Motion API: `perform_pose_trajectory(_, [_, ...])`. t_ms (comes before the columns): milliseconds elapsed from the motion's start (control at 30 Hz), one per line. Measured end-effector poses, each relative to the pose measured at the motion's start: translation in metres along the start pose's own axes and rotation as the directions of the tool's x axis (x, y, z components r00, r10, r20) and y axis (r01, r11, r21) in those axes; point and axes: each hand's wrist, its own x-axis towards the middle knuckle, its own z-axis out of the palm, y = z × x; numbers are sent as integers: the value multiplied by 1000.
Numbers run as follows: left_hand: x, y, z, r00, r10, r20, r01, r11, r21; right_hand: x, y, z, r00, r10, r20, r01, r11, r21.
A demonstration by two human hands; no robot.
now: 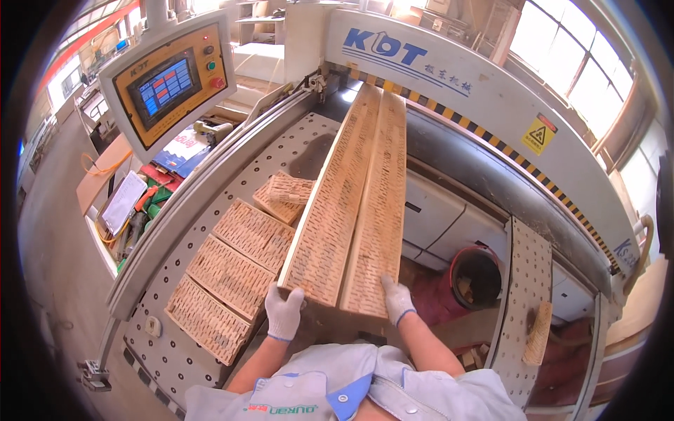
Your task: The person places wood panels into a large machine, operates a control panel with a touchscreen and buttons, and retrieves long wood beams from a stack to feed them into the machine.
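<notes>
Two long slotted wooden boards lie side by side in front of me, their far ends reaching under the machine's beam. My left hand point(284, 313), in a white glove, is closed on the near left corner of the left board point(331, 203). The near right corner of the right board point(377, 217) is gripped by my gloved right hand point(398, 300). Fingers of both hands are partly hidden beneath the wood. Left of the boards, shorter slotted wooden panels point(228, 275) lie in a row on the perforated table point(158, 298), with smaller slotted pieces point(289, 189) stacked behind them.
The machine's grey beam point(449, 77) with a striped edge spans the far side. A control panel point(165, 81) hangs at upper left. Right of the boards is a gap with a red-rimmed bucket point(476, 278); beyond it, a narrow perforated table point(523, 281) bears a slotted offcut point(538, 333).
</notes>
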Motion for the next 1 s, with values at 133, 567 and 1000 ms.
perform_pose_trajectory(133, [52,-15,25,998,41,-56,-38,998,53,59,-14,-1,996,-62,-57,51,982,-184])
perform_pose_trajectory(567, [134,-38,133,954,29,-297,2,995,104,169,-100,15,981,-183,67,195,938,-287])
perform_pose_trajectory(1000, [234,-61,258,903,-316,-291,341,939,37,298,-205,45,975,-83,205,92,995,-32])
